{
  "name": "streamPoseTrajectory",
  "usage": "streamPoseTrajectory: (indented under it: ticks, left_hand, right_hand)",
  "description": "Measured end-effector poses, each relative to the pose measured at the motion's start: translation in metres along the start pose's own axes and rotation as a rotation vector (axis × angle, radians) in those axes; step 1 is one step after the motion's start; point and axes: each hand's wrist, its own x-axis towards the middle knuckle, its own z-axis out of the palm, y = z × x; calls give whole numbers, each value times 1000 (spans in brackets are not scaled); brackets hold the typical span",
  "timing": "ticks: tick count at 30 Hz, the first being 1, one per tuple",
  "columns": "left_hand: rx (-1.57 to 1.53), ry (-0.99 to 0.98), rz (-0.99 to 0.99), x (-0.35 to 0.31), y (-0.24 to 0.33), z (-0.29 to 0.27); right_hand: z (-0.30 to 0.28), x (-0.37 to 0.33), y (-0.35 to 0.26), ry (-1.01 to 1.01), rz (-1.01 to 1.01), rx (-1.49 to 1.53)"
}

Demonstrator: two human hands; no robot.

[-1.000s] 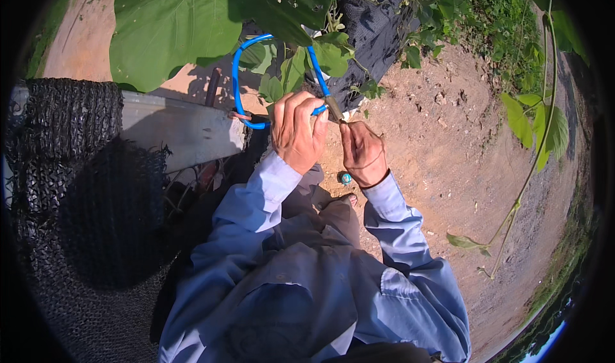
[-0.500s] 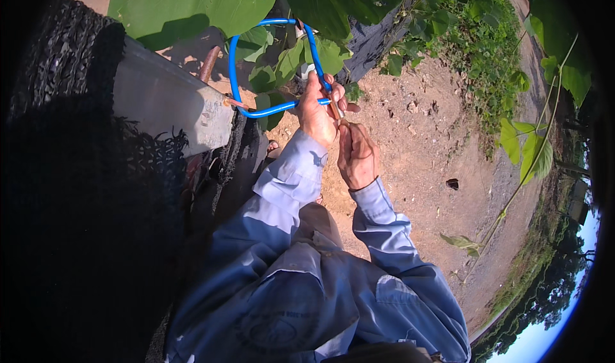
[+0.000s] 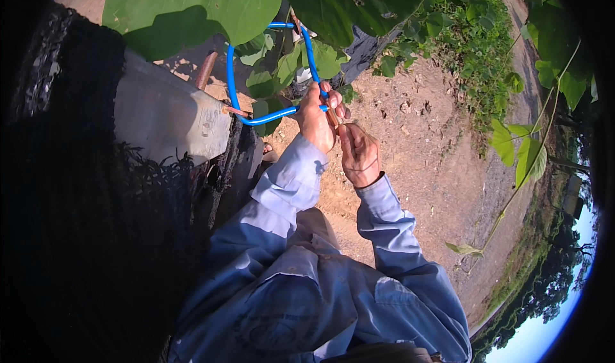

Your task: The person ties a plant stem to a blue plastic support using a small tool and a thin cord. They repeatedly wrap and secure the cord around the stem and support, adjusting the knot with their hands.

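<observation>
A shiny blue tube (image 3: 232, 74) bends into an open loop in front of me, below large green leaves. My left hand (image 3: 315, 123) is closed around the near right corner of this loop, where two stretches of blue tube come together. From its fingers juts a short brown rod-like piece (image 3: 332, 117), whose kind I cannot make out. Just right of and below it, my right hand (image 3: 360, 155) pinches the end of that piece between thumb and fingers. The palm side of the left grip is hidden.
A grey metal block (image 3: 173, 110) with rusty rods (image 3: 206, 70) stands left, beside dark mesh cloth (image 3: 70, 100). Big leaves (image 3: 192, 10) hang ahead. Sandy ground (image 3: 423, 145) spreads right, with a vine (image 3: 506, 212) crossing the view there.
Both hands stay at the brown piece, with the right fingers shifted very slightly. The loop and leaves sit a little differently in view.
</observation>
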Motion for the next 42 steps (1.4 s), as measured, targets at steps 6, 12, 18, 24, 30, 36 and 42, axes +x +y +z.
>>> streamPoseTrajectory:
  ticks: [6, 12, 18, 24, 30, 36, 42]
  left_hand:
    - [186, 180, -53, -11, 6, 21]
    - [111, 57, -126, -10, 9, 0]
    - [83, 79, -58, -8, 8, 8]
    - [78, 117, -63, -11, 9, 11]
    - [31, 82, -31, -7, 3, 5]
    - [35, 114, -42, -5, 3, 3]
    - [123, 143, -32, -10, 4, 2]
  right_hand:
    - [12, -5, 11, 98, 22, -23]
    - [10, -12, 9, 58, -15, 23]
    - [0, -10, 0, -25, 74, 17]
    - [4, -10, 3, 45, -66, -46]
    - [-3, -4, 1, 27, -283, -339]
    - [-2, -3, 0, -52, -64, -79]
    - [3, -3, -2, -49, -18, -196]
